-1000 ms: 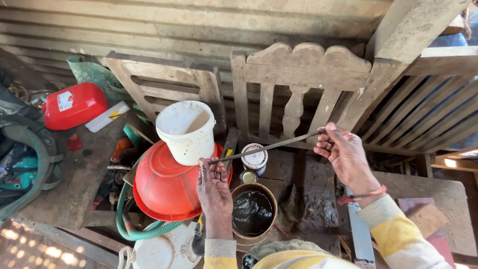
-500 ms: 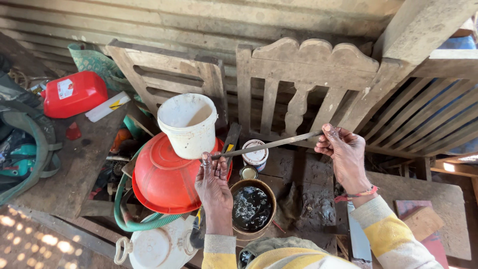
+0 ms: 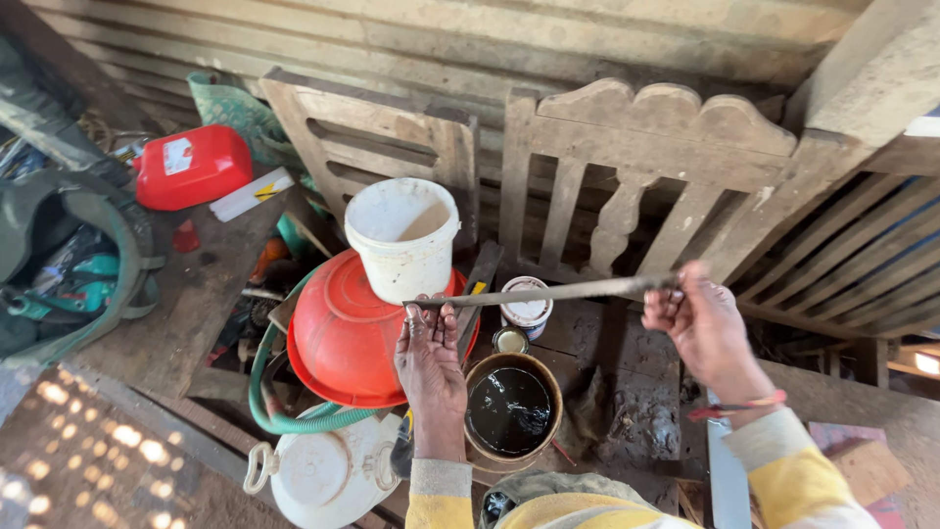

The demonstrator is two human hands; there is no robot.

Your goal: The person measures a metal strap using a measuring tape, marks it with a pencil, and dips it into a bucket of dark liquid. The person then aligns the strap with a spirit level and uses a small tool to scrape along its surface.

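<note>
Presently, working left to right: a red fuel can (image 3: 193,165) lies on the plank counter (image 3: 166,313) at about ten o'clock, well apart from the work. An upturned red basin (image 3: 352,333) carries a white bucket (image 3: 402,238) on its dome; that perch looks unsteady, and a knock from the near forearm could tip it. The left hand (image 3: 431,358) pinches the near end of a long grey rod (image 3: 548,291) between its fingertips; the right hand (image 3: 700,328), at three o'clock, is closed around the far end, so the rod spans level between them. Directly beneath, at six o'clock, stands an open tin of black liquid (image 3: 511,409), with a small white can (image 3: 527,312) just beyond. A slipped fingertip grip, in my judgement, would drop the rod into the tin and splash or upset it.
</note>
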